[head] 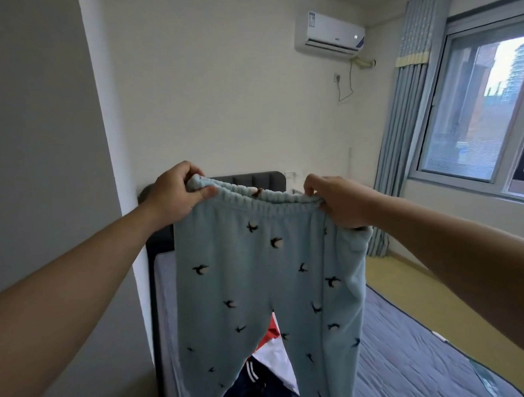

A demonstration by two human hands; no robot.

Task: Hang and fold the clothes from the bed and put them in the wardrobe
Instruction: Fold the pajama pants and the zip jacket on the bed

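Note:
I hold a pair of light blue fleece trousers [257, 272] with small dark bird prints up in the air over the bed [409, 356]. My left hand [174, 195] grips the left end of the elastic waistband. My right hand [335, 201] pinches the right end. The two legs hang straight down and hide part of the bed. Between the legs I see more clothes [269, 361] lying on the bed: something red and white, and a dark garment with white stripes.
A grey wall or panel [45, 146] stands close on my left. The dark headboard [254, 179] is against the far wall under an air conditioner [329, 32]. A window [483, 116] with blue curtains [401, 134] is on the right, with yellowish floor beside the bed.

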